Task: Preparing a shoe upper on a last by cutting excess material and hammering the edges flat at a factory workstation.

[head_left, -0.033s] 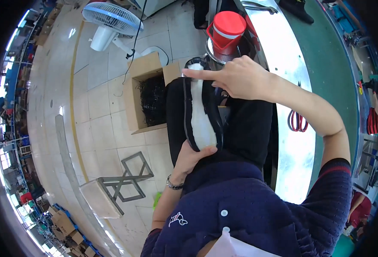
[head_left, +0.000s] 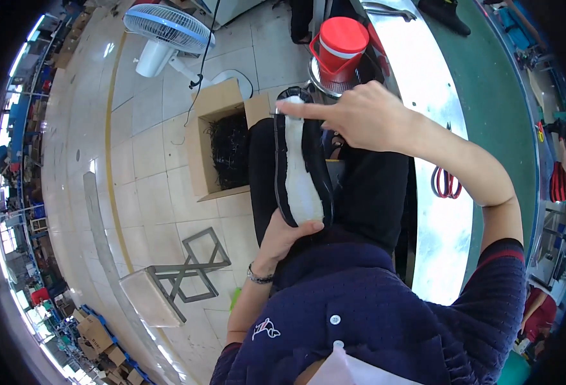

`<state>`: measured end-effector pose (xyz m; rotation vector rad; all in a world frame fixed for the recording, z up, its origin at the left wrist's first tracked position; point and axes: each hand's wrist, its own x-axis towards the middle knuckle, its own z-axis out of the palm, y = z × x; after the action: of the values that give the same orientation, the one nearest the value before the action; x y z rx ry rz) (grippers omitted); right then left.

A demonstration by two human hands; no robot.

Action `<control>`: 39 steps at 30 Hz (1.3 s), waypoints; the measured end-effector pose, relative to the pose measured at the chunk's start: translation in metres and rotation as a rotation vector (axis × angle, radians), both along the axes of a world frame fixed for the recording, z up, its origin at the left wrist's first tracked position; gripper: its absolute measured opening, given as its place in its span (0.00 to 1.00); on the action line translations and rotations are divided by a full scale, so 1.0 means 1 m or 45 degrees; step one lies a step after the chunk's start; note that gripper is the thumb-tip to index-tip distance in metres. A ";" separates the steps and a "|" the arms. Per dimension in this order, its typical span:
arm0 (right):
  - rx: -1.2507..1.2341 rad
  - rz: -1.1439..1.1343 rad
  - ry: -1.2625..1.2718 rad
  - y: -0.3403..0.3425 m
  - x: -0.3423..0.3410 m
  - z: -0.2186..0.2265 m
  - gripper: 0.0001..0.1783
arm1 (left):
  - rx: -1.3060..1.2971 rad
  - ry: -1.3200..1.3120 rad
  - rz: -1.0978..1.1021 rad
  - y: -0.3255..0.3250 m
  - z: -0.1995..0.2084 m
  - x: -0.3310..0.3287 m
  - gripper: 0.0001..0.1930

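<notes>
Clamping the shoe [head_left: 303, 173] at 6 o'clock, L hand [head_left: 281, 236] holds it sole-up over lap [head_left: 372, 199]; R hand [head_left: 371, 119] has index out across 12 o'clock end, others curled, can't tell from here if gripping.

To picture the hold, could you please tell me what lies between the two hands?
In the head view, a black shoe lies there, white strip upward, between the left hand at one end and the right hand near the other.
</notes>
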<state>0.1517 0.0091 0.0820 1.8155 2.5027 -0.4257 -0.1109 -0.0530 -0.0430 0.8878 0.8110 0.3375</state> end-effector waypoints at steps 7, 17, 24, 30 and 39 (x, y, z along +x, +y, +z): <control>0.026 -0.223 0.122 -0.032 0.004 -0.030 0.43 | -0.244 -0.263 0.204 0.064 0.020 0.023 0.45; 0.379 -0.510 0.657 -0.069 0.025 -0.034 0.39 | -0.141 0.117 -0.030 0.080 0.026 0.055 0.43; 0.015 -1.313 1.785 -0.139 0.028 -0.065 0.24 | 0.265 0.028 -0.154 0.054 0.019 0.046 0.60; -0.361 -1.192 2.107 -0.171 0.023 -0.080 0.12 | 0.584 -0.247 -0.281 0.028 -0.019 0.048 0.70; -0.949 -0.868 2.145 -0.174 0.001 -0.063 0.15 | 0.503 -0.189 -0.418 0.033 -0.016 0.040 0.76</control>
<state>0.1525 -0.1653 0.0187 2.0093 1.0689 -3.3051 -0.0707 -0.0204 -0.0594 1.3288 0.4542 0.2733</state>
